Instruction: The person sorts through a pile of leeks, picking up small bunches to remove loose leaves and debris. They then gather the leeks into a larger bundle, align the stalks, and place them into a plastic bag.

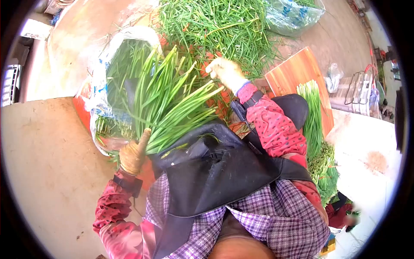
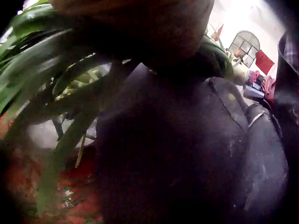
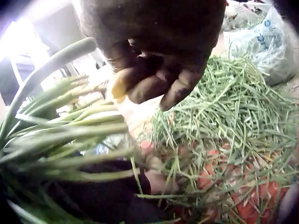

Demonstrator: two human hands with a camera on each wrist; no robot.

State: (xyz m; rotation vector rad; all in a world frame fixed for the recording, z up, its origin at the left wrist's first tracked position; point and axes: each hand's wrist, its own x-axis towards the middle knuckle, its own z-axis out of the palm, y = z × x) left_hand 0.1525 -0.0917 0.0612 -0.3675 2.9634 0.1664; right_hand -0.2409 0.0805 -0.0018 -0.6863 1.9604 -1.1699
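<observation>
My left hand (image 1: 133, 156) grips a loose bunch of long green chives (image 1: 172, 93) low on their leaves, over the dark apron on my lap. The pale stem ends fan up and to the right. In the left wrist view, dark fingers cover the grip, and blurred leaves (image 2: 46, 79) hang beside it. Just beyond the stem ends is my right hand (image 1: 226, 71), its fingers loosely bent and nothing showing between them. The right wrist view has those bent fingers (image 3: 152, 88) above the stem ends (image 3: 107, 126), apart from them.
A heap of loose green leaves (image 1: 215, 30) covers the floor ahead, with a clear plastic bag (image 1: 293, 17) behind it. At left stands a plastic-lined bag (image 1: 101, 93). On the right, a wooden board (image 1: 289, 71) bears a neat chive bundle (image 1: 312, 112); more bundles (image 1: 325, 172) lie nearer.
</observation>
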